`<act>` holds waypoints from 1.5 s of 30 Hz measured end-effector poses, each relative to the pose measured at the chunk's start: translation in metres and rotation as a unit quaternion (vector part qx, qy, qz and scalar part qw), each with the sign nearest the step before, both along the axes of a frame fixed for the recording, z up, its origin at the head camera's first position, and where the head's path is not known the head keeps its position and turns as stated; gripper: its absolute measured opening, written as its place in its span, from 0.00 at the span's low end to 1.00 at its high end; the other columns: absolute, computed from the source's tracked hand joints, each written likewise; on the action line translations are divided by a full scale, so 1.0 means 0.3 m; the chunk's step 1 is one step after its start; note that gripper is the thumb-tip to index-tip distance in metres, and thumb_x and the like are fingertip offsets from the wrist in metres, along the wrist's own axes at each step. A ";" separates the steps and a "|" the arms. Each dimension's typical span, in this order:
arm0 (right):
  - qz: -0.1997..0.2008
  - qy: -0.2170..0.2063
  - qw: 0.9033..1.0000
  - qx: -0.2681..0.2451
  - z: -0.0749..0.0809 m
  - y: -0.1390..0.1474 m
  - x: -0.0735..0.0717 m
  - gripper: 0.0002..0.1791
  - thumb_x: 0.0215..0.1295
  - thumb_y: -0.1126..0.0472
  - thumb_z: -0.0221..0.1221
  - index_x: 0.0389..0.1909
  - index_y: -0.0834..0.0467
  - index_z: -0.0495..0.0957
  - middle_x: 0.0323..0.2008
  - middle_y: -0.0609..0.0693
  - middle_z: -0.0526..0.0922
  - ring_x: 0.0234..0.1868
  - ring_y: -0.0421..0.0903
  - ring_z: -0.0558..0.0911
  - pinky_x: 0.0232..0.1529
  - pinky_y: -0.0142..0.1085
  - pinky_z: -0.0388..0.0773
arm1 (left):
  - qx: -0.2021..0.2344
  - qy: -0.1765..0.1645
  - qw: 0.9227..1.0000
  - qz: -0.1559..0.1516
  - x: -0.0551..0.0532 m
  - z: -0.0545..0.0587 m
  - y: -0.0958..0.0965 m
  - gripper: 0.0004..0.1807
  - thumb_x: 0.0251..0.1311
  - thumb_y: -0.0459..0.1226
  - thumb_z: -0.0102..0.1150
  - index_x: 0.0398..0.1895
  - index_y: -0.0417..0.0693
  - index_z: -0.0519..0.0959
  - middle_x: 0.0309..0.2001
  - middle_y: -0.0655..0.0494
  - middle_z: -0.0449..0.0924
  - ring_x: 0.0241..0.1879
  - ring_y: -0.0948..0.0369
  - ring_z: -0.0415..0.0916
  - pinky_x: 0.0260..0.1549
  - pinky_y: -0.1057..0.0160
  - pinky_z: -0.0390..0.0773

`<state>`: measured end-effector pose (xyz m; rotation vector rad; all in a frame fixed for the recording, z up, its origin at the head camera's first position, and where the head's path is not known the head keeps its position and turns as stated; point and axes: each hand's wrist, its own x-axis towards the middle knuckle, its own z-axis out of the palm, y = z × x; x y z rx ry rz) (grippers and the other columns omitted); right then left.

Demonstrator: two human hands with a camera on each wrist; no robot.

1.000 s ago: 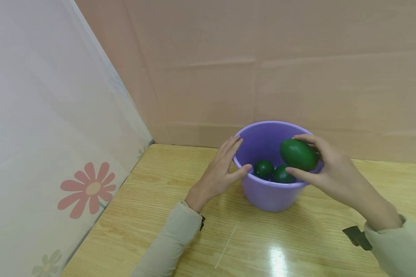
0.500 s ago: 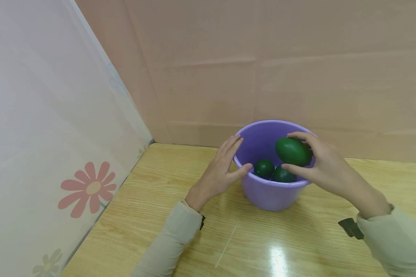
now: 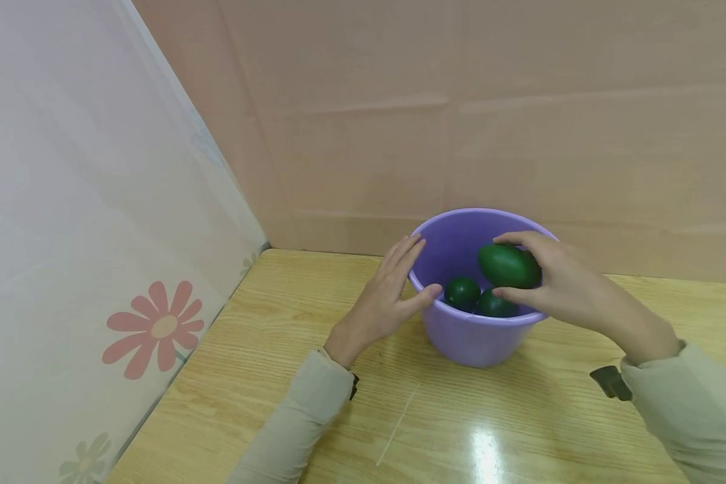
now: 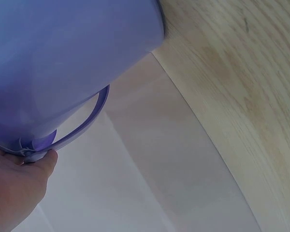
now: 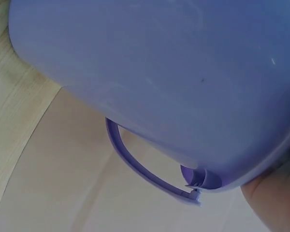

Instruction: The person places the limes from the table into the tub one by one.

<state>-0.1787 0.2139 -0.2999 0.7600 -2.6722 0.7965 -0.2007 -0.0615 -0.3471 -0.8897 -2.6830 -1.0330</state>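
Note:
A purple bucket (image 3: 472, 339) stands upright on the wooden table. My right hand (image 3: 559, 275) grips a smooth, dark green avocado (image 3: 508, 265) between thumb and fingers, inside the bucket's mouth at the right. Below it lie two more dark green fruits, one avocado (image 3: 462, 294) at the left and another avocado (image 3: 497, 304) partly hidden by my thumb. My left hand (image 3: 384, 292) rests on the bucket's left rim with straight fingers, its thumb on the near rim. The left wrist view shows those fingers (image 4: 46, 162) beside the handle's joint.
The bucket's handle (image 5: 145, 174) hangs down at the far side. Behind the table (image 3: 266, 323) rises a beige wall covering (image 3: 351, 134). A pale sheet with printed flowers (image 3: 163, 327) borders the left edge.
My right hand has moved left and slightly lower with the avocado, further over the inside of the bucket. My left hand has stayed at the rim.

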 end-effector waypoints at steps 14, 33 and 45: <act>-0.011 -0.057 0.996 0.065 0.016 -0.012 -0.016 0.37 0.49 0.53 0.75 0.60 0.60 0.74 0.53 0.57 0.83 0.48 0.53 0.82 0.46 0.49 0.78 | 0.001 0.002 1.000 0.000 -0.002 0.001 0.001 0.43 0.67 0.62 0.47 0.80 0.54 0.51 0.81 0.63 0.42 0.80 0.61 0.36 0.74 0.39 0.52; -0.013 -0.088 0.990 0.112 0.026 -0.022 -0.034 0.37 0.47 0.49 0.76 0.58 0.59 0.79 0.56 0.57 0.83 0.57 0.60 0.78 0.49 0.55 0.76 | 0.004 0.005 1.000 0.000 -0.001 0.003 0.001 0.43 0.68 0.61 0.48 0.79 0.53 0.51 0.81 0.62 0.42 0.80 0.55 0.39 0.74 0.39 0.52; -0.017 -0.115 0.986 0.122 0.028 -0.025 -0.035 0.35 0.50 0.50 0.74 0.60 0.58 0.78 0.55 0.56 0.84 0.56 0.58 0.80 0.48 0.55 0.76 | 0.005 0.000 1.000 0.000 0.001 0.004 0.003 0.43 0.68 0.61 0.47 0.80 0.54 0.51 0.81 0.63 0.42 0.80 0.58 0.38 0.74 0.39 0.51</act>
